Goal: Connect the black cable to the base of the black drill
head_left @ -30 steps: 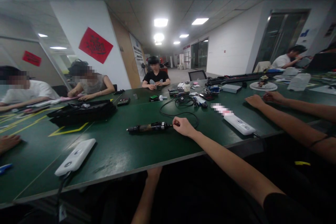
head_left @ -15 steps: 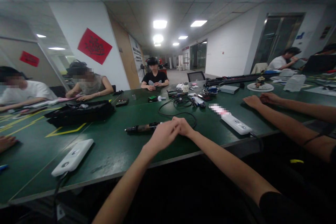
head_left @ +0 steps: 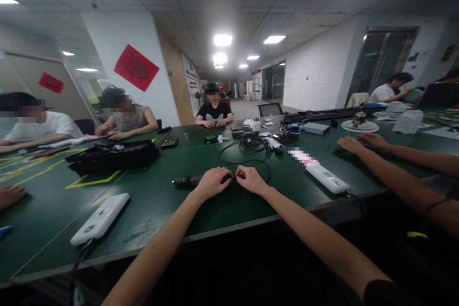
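clasped black tool (head_left: 187, 181) with left grip (head_left: 215, 182), seemingly pinched cable (head_left: 270, 168) with right grip (head_left: 249, 179); risked straining it by tugging askew.

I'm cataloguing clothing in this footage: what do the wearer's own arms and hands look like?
The left hand and right hand are ungloved, no watch or bracelet shows, and both forearms are bare. A black sleeve shows on the right side; no left sleeve is in view.

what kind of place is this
Probably a shared office used as a workshop: people sit around a long green table, a black cylindrical tool and tangled cables are on it, and light panels show overhead.
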Demonstrator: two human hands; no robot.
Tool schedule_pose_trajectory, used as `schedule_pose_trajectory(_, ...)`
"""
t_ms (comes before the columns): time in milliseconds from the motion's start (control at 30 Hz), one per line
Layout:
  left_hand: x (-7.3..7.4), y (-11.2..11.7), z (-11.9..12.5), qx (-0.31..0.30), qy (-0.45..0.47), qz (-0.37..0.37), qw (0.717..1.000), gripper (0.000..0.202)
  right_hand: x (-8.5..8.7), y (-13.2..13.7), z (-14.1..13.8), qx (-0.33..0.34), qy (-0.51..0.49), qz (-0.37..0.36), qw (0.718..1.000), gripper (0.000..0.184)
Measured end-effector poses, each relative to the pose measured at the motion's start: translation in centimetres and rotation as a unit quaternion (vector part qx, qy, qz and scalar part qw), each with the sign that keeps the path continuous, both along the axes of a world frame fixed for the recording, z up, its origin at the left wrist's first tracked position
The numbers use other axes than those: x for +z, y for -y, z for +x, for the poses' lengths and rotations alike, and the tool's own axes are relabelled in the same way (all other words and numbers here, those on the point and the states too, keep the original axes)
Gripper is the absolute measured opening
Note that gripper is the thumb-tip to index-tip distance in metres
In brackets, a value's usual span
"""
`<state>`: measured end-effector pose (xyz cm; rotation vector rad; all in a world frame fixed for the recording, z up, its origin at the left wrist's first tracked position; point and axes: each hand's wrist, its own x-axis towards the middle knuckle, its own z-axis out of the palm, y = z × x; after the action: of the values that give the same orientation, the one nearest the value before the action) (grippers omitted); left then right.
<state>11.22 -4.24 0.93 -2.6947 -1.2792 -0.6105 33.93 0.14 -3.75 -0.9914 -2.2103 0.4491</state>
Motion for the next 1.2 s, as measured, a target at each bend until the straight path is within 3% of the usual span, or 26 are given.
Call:
schedule_pose_trajectory(367, -0.9, -0.5, 0.6, 0.021, 0.022, 0.016, 0.999, 0.021, 0.1, 0.1, 0.0, -0.004, 0.016, 0.009, 1.000, 0.031)
schedule_pose_trajectory(667, -0.8, -0.2, 0.9, 0.003, 0.011, 0.013, 1.000, 0.023, -0.1, -0.1, 0.2, -0.005, 0.028, 0.012, 1.000, 0.031)
schedule_pose_trajectory(1200, -1.3, -1.0, 0.9, 0.034, 0.027, 0.021, 0.999, 0.016, 0.1, 0.0, 0.0, -0.008, 0.024, 0.021, 0.999, 0.032)
